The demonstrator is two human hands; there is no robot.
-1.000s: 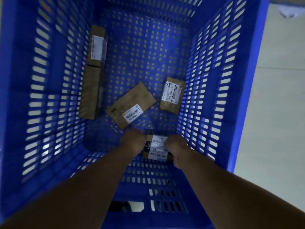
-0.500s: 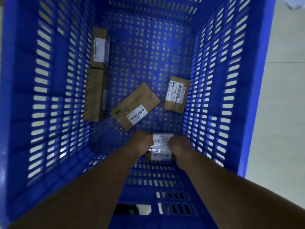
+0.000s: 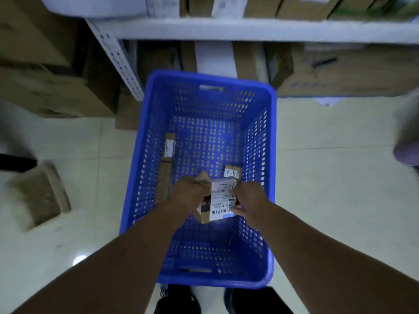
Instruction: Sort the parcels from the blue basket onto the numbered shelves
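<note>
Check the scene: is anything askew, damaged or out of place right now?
Nothing looks spilled or damaged. The parcel gripped by the left hand and right hand over the blue basket looks intact. One cardboard box lies askew on the floor left of the basket; too blurred to tell more.

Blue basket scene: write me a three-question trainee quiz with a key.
1. True or false: the left hand and right hand both grip the labelled parcel over the blue basket.
2. The parcel with the narrow white label stands against which basket wall? A left; B right; C near.
3. Fill in: under the white shelf, behind the basket, sit cardboard ___.
Key: 1 true; 2 A; 3 boxes.
</note>
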